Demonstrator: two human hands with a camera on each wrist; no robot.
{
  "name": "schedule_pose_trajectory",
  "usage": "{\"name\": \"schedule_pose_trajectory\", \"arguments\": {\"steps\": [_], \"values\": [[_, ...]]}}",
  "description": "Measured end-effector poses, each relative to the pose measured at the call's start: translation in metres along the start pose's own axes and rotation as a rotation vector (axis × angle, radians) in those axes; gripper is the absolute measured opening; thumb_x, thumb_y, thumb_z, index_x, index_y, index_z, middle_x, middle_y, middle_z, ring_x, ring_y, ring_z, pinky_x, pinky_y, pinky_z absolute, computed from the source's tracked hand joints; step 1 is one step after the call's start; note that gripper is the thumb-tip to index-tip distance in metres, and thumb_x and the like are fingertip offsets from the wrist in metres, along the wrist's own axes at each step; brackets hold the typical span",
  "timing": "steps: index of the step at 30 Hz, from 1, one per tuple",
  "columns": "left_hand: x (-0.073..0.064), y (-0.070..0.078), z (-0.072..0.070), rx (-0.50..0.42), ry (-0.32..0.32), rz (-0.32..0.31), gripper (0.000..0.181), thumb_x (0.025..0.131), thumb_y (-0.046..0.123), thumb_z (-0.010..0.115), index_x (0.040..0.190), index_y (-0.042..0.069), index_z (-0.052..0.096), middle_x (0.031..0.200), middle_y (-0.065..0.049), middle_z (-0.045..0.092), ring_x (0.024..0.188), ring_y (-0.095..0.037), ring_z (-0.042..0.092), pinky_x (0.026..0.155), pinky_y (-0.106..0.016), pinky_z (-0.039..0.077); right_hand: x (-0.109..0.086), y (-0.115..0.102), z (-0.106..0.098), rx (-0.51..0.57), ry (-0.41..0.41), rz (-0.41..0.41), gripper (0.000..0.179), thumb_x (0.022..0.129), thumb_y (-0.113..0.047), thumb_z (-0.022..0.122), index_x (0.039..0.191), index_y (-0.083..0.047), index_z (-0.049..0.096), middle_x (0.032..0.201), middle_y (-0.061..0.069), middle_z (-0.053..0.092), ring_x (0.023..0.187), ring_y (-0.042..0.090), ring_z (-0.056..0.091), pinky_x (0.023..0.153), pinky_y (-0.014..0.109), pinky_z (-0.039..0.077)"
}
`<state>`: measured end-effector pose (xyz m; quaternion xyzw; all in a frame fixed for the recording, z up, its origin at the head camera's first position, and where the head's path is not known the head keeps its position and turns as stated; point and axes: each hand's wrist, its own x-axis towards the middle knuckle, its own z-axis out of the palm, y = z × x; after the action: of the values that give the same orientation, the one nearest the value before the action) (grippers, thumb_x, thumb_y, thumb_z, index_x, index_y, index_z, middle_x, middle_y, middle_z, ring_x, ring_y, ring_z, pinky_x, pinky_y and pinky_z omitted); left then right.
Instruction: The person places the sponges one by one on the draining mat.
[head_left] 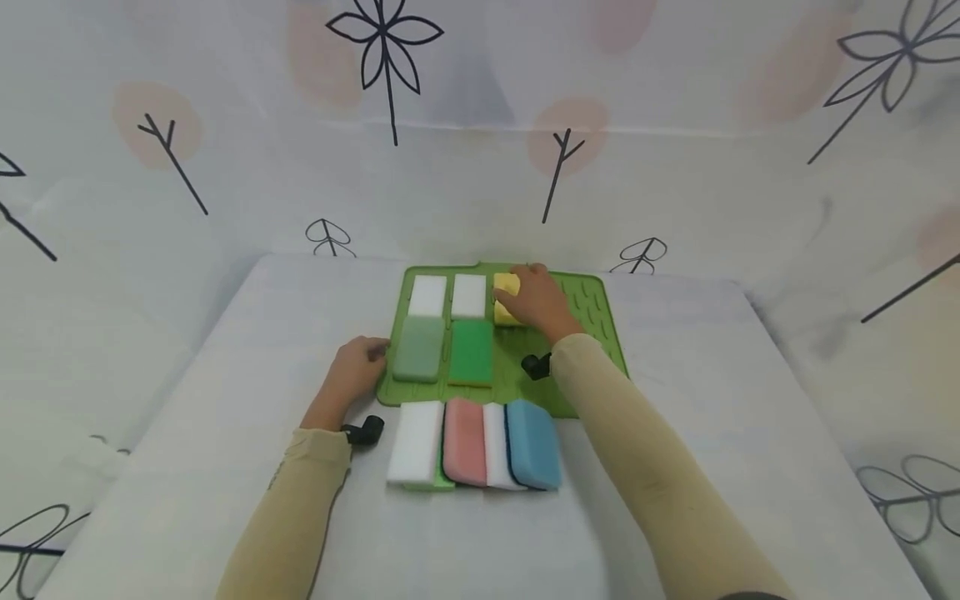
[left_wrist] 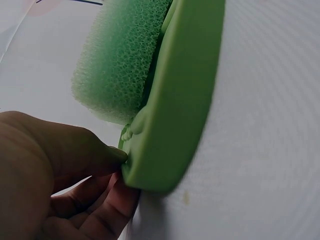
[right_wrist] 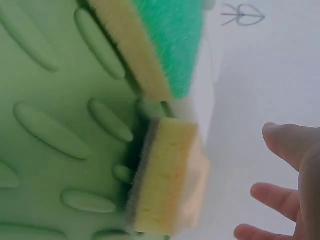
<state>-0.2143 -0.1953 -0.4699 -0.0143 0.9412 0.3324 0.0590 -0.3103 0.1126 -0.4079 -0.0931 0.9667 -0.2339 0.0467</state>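
On the table lies a green ridged silicone mat [head_left: 510, 398] with a raised rim. My left hand [head_left: 356, 368] pinches its left edge, thumb on the rim and fingers against the outer side in the left wrist view. A yellow sponge [right_wrist: 162, 177] with a dark underside rests on the mat in the back row. Just over it is my right hand [head_left: 540, 302], fingers spread and apart from the sponge in the right wrist view. Two white sponges [head_left: 428, 297], a pale green sponge [left_wrist: 120, 60] and a bright green sponge [head_left: 472, 353] also lie on the mat.
In front of the mat leans a row of sponges: a white one [head_left: 416, 442], a pink one [head_left: 465, 442] and a blue one [head_left: 534, 443], with others partly hidden between them. A white cloth with printed flowers [head_left: 384, 30] hangs behind the table.
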Motion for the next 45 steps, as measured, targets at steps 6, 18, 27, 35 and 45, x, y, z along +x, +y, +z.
{"name": "schedule_pose_trajectory", "arguments": {"steps": [6,18,27,35,45], "values": [[0.002,-0.001,-0.001,0.005,-0.003,-0.003,0.046,0.092,0.012,0.047,0.137,0.002,0.052,0.129,-0.020,0.058,0.122,-0.035,0.053,0.105,-0.050,0.044,-0.014,-0.005,-0.007,-0.009,-0.002,-0.032,0.069,0.095,-0.053,0.050,0.150,-0.015,0.034,0.157,0.020,0.024,0.139,0.041,0.033,0.110,0.059,0.035],[0.001,-0.002,0.000,0.017,-0.011,0.012,0.047,0.092,0.013,0.047,0.137,0.002,0.052,0.128,-0.021,0.058,0.121,-0.036,0.053,0.105,-0.050,0.043,-0.050,-0.003,-0.013,-0.009,-0.008,-0.077,0.070,0.094,-0.054,0.051,0.150,-0.015,0.035,0.154,0.020,0.029,0.139,0.040,0.035,0.110,0.058,0.035],[0.003,-0.004,-0.001,0.014,-0.020,0.004,0.047,0.093,0.013,0.047,0.138,0.002,0.051,0.129,-0.021,0.058,0.121,-0.036,0.053,0.103,-0.051,0.044,-0.073,-0.002,-0.013,-0.005,-0.008,-0.103,0.070,0.093,-0.056,0.052,0.149,-0.018,0.036,0.154,0.018,0.031,0.140,0.038,0.035,0.110,0.058,0.035],[0.003,-0.002,-0.001,0.021,-0.016,0.009,0.046,0.094,0.013,0.047,0.138,0.001,0.051,0.131,-0.021,0.056,0.123,-0.037,0.052,0.104,-0.052,0.043,-0.094,0.000,-0.015,0.028,-0.067,-0.093,0.072,0.092,-0.057,0.052,0.151,-0.021,0.033,0.155,0.017,0.027,0.136,0.040,0.040,0.106,0.062,0.038],[0.001,-0.003,0.000,0.024,-0.024,0.000,0.046,0.094,0.014,0.046,0.138,0.003,0.052,0.132,-0.022,0.055,0.125,-0.037,0.050,0.106,-0.052,0.042,-0.117,0.012,-0.012,0.057,-0.061,-0.149,0.066,0.093,-0.056,0.053,0.148,-0.021,0.040,0.150,0.014,0.040,0.133,0.037,0.044,0.104,0.059,0.041]]}}
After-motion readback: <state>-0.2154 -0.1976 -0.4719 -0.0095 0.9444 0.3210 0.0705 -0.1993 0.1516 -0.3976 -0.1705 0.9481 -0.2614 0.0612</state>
